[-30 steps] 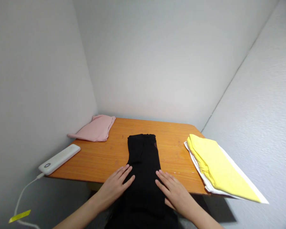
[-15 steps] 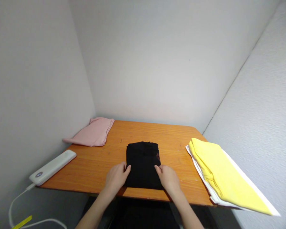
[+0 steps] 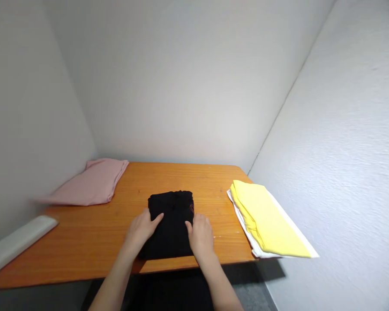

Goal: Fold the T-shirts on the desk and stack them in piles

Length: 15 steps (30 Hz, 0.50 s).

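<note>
A black folded garment (image 3: pixel 170 231) lies near the front edge of the table, with a small reddish mark by its right side. At its left side, my left hand (image 3: pixel 141 226) has the thumb on top of the cloth and the fingers around the edge, partly hidden. My right hand (image 3: pixel 201 233) holds the opposite side, its thumb resting on the cloth and its fingers curled along the edge.
The wooden table (image 3: pixel 214 172) meets walls at the back. A pink folded cloth (image 3: pixel 94 183) lies at the back left, with a white power bank (image 3: pixel 22 242) in front of it. At the right, a yellow folded cloth (image 3: pixel 269 220) rests on a white cloth (image 3: pixel 306 237).
My view has turned right, so everything appears further left. Both hands have slid a little further up the garment's sides, the thumbs reaching further over the cloth. The garment remains folded.
</note>
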### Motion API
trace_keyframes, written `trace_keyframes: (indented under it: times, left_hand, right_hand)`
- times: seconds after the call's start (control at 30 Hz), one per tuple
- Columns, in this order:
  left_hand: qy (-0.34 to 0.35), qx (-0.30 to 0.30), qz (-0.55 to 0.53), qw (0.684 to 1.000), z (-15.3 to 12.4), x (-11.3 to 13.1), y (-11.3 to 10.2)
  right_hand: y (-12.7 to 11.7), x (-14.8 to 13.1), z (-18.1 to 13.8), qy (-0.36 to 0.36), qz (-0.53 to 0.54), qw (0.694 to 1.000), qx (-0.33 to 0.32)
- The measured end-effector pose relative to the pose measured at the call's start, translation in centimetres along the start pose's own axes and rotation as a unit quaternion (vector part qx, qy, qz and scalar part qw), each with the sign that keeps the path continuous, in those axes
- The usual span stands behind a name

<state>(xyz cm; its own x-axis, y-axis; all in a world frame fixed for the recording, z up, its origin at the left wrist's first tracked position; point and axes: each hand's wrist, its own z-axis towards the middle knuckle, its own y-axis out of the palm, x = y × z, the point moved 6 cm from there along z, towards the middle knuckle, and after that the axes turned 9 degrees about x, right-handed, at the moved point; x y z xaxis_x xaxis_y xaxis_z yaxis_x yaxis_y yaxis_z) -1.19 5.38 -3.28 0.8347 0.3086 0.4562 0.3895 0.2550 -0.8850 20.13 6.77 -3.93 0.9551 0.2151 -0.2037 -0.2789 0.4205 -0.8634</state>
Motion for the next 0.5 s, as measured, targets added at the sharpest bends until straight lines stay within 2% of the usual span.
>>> trace_keyframes:
  times: [0.1,0.17,0.23,0.33,0.4,0.43,0.5]
  left_hand:
    - [0.075,0.039,-0.08,0.993,0.1,3.5,0.2]
    - [0.118,0.064,-0.123,0.983,0.0,7.3,-0.6]
    - [0.152,0.093,-0.167,0.97,-0.4,12.1,-2.1]
    - [0.212,0.135,-0.257,0.933,-1.4,20.3,-4.8]
    - [0.242,0.139,-0.322,0.905,-2.4,25.5,-5.4]
    - [0.251,0.13,-0.356,0.891,-2.9,27.8,-5.1]
    - [0.253,0.095,-0.414,0.869,-3.9,31.3,-2.9]
  right_hand:
    - [-1.8,2.2,1.1,0.01,0.063,0.998,0.003]
    - [-4.9,4.5,2.5,0.005,0.087,0.996,0.035]
    - [-9.2,7.6,4.1,-0.001,0.112,0.989,0.092]
    - [-16.1,13.7,6.3,0.028,0.154,0.97,0.188]
    - [-19.6,18.5,7.2,0.055,0.173,0.954,0.238]
    - [-20.8,20.9,7.4,0.067,0.18,0.948,0.252]
    - [-21.6,25.4,7.2,0.089,0.183,0.946,0.253]
